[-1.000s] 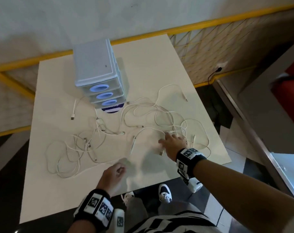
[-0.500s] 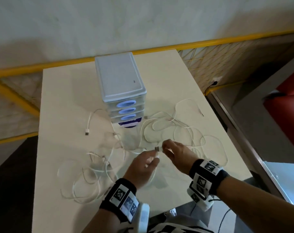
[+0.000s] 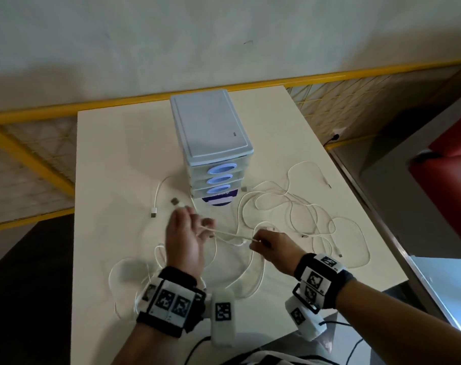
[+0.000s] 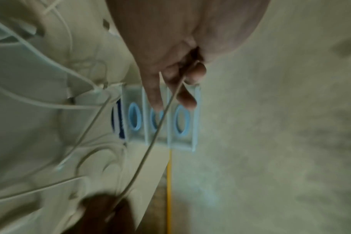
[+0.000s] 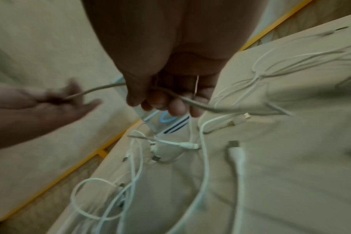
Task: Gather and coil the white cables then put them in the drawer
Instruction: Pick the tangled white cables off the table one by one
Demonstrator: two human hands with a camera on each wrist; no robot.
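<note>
One white cable is stretched between my two hands above the table. My left hand holds its end, and the USB plug sticks out past the fingers. My right hand pinches the same cable further along. In the left wrist view the cable runs out between the curled fingers. In the right wrist view the fingers curl round it. The grey drawer unit stands just behind, its three blue-handled drawers closed. Loose white cables lie tangled to the right.
More white cables lie in loops at the front left, and a single one lies left of the drawer unit. The cream table ends close on the right. A yellow rail runs behind the table.
A second ago my right hand lay on the cables. Both hands then took hold of one cable's end. Now the left hand has drawn left, pulling the cable straight.
</note>
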